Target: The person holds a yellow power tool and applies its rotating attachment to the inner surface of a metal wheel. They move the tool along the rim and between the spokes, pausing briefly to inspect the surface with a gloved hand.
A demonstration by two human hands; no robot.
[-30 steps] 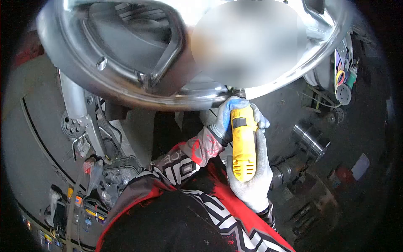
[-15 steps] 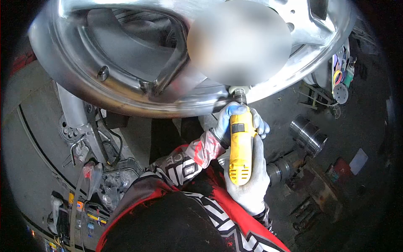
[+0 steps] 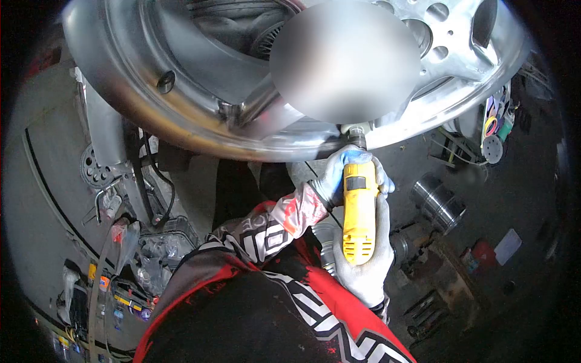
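Observation:
A yellow power drill (image 3: 360, 209) lies lengthwise between my gloved hands, its chuck (image 3: 358, 138) facing the large silver alloy wheel (image 3: 175, 130). My left hand (image 3: 331, 176) wraps round the drill's front end, just behind the chuck. Further back, my right hand (image 3: 370, 275) grips the rear of the body, with the vented end against its palm. The chuck end sits at the wheel's lower lip. A blurred oval hides the middle of the wheel and whatever lies beyond the chuck, so contact there cannot be made out.
A shiny metal cylinder (image 3: 438, 203) rests on the floor to the right. Beyond it stands a rack holding tape rolls and a round disc (image 3: 492, 149). At left are a metal stand (image 3: 106, 145), a crate of plastic bags (image 3: 160, 254) and assorted tools.
The wheel, the drill and both hands now appear somewhat further right in view. More of the wheel's bolt holes shows. Both hands keep their hold on the drill.

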